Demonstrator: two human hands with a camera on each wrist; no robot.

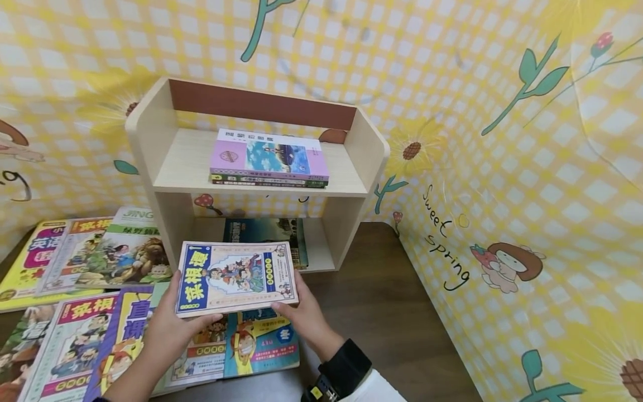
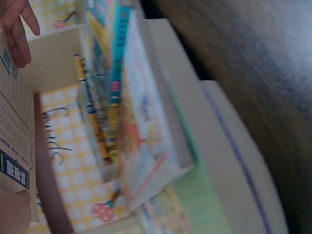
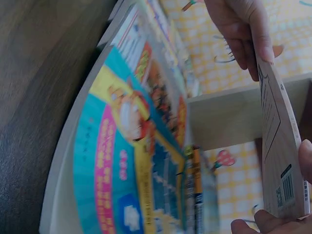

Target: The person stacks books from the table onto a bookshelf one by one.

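A thin comic-style book (image 1: 236,276) with a cream cover and blue title panel is held face up, in front of the shelf's lower opening. My left hand (image 1: 171,324) grips its left end, thumb along the near edge. On the right end, my right hand (image 1: 307,315) pinches the book with the thumb at the near corner. The right wrist view shows the book (image 3: 278,136) nearly edge-on, its barcoded back facing the stacked books below. Beneath it in the head view lies a teal and yellow book (image 1: 266,346), partly covered.
A small wooden bookshelf (image 1: 346,223) stands ahead. Its upper board carries a short stack topped by a pink-purple book (image 1: 231,153); dark-covered books (image 1: 261,229) lie on the lower level. Several books, including a green-topped one (image 1: 133,245), spread leftward. Dark wooden table (image 1: 392,335) shows at right.
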